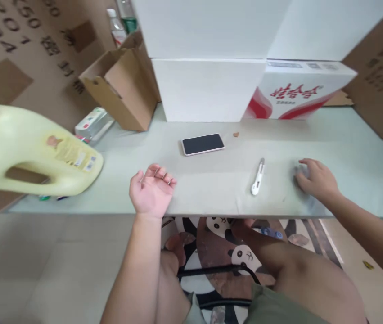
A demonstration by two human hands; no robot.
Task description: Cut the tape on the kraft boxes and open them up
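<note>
My left hand (153, 191) rests palm up near the table's front edge, fingers loosely curled and apart, holding nothing. Beyond it lies a smartphone (203, 144) with a dark screen and a pale edge. On the right, my right hand (317, 179) is over the tabletop, its thumb and forefinger apart and its other fingers partly hidden; nothing shows in it. Between the two hands, nearer the right one, a white utility knife (258, 177) lies on the table. Neither hand touches the knife or the phone.
A large pale yellow jug (42, 135) stands at the left. Behind it are a clear plastic pack (95, 125) and an open cardboard box (132, 85). White boxes (208, 90) and a red-printed carton (295, 92) line the back. A small brown scrap (236, 134) lies past the phone.
</note>
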